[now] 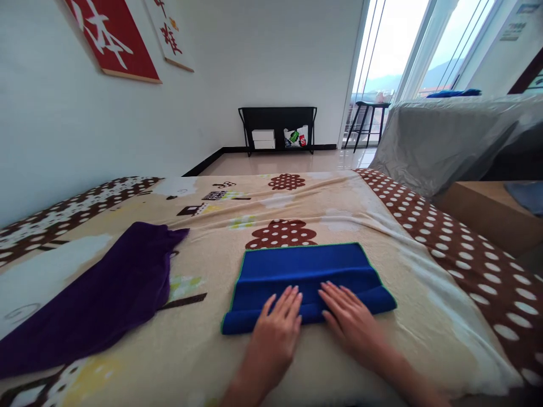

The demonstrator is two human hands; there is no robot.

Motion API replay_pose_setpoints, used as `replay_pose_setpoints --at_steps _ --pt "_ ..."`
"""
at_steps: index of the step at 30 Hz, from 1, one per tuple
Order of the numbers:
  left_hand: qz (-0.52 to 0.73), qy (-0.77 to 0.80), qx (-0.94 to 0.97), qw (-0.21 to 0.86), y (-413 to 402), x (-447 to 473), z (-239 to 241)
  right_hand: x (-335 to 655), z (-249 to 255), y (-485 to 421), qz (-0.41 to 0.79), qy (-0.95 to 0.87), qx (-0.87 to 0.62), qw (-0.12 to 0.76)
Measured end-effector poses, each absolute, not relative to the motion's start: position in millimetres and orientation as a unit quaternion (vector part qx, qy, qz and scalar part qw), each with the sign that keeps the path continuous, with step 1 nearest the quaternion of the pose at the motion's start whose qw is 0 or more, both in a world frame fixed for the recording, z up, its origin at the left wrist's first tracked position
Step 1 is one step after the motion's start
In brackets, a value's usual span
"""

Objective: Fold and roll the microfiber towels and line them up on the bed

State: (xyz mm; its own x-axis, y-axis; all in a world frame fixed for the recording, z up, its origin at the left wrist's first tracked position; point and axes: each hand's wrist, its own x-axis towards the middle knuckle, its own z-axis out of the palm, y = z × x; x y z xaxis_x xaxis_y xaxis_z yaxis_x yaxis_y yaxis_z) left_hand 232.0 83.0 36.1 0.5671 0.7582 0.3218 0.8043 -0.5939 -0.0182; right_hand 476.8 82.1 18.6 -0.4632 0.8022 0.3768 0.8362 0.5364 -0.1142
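A blue cloth (305, 263) with a green stitched edge lies on the patterned blanket (203, 362) in front of me. Its near side is rolled or folded over into a thick edge, and a crease runs across its middle. My left hand (278, 325) rests palm down on the near edge, left of centre, fingers stretched out. On the same edge, further right, my right hand (350, 316) lies flat with its fingers extended. Both palms are hidden, and neither hand grips the cloth. A crumpled purple cloth (114, 288) lies to the left, apart from my hands.
Brown polka-dot borders (479, 265) run along the blanket's sides. Beyond it, a black rack (278, 118) holds white boxes and a printed cushion. At right are a plastic-covered piece of furniture (424, 135), a wooden box (483, 209) and a stool (369, 116) by the window.
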Motion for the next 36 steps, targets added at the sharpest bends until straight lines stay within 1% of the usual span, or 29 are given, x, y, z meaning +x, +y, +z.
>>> replay_pose_setpoints --at_steps 2,4,7,10,12,16,18,21,23,28,31,34,36 --pt "-0.128 -0.423 -0.896 0.048 87.7 244.2 37.1 466.3 19.5 85.1 -0.011 -0.874 -0.454 0.174" --pt "-0.125 -0.444 -0.886 0.051 92.3 230.9 32.7 483.8 14.0 89.6 -0.017 -0.862 -0.481 0.157" --pt "-0.118 -0.502 -0.852 0.09 96.7 180.7 21.5 539.2 0.6 94.3 -0.057 -0.82 -0.552 0.141" --pt "-0.127 -0.51 -0.839 0.14 96.3 133.9 13.9 584.4 -7.3 90.9 -0.088 -0.809 -0.566 0.131" --pt "-0.154 -0.495 -0.838 0.171 91.6 116.7 13.6 598.5 -7.4 83.6 -0.11 -0.809 -0.56 0.139" --pt "-0.227 -0.474 -0.823 0.216 72.5 106.6 20.6 609.0 -5.3 62.0 -0.142 -0.816 -0.527 0.193" --pt "-0.23 -0.451 -0.839 0.201 63.9 105.9 24.7 614.7 -8.3 52.7 -0.135 -0.833 -0.5 0.196" --pt "-0.198 -0.422 -0.869 0.163 60.5 105.6 27.4 622.2 -16.8 48.2 -0.12 -0.847 -0.493 0.16" --pt "-0.188 -0.421 -0.873 0.159 64.8 105.3 26.1 623.4 -21.4 52.5 -0.115 -0.843 -0.502 0.156" --pt "-0.178 -0.449 -0.862 0.158 89.4 107.3 21.6 614.6 -14.1 80.4 -0.098 -0.831 -0.507 0.209" --pt "-0.146 -0.505 -0.837 0.151 107.5 119.3 28.1 599.7 2.7 102.2 -0.087 -0.812 -0.548 0.181" --pt "-0.121 -0.574 -0.791 0.173 119.1 152.7 39.2 563.8 17.8 119.8 -0.131 -0.767 -0.606 0.163" --pt "-0.143 -0.577 -0.783 0.182 121.4 186.0 43.8 527.2 22.7 125.5 -0.149 -0.777 -0.583 0.182"
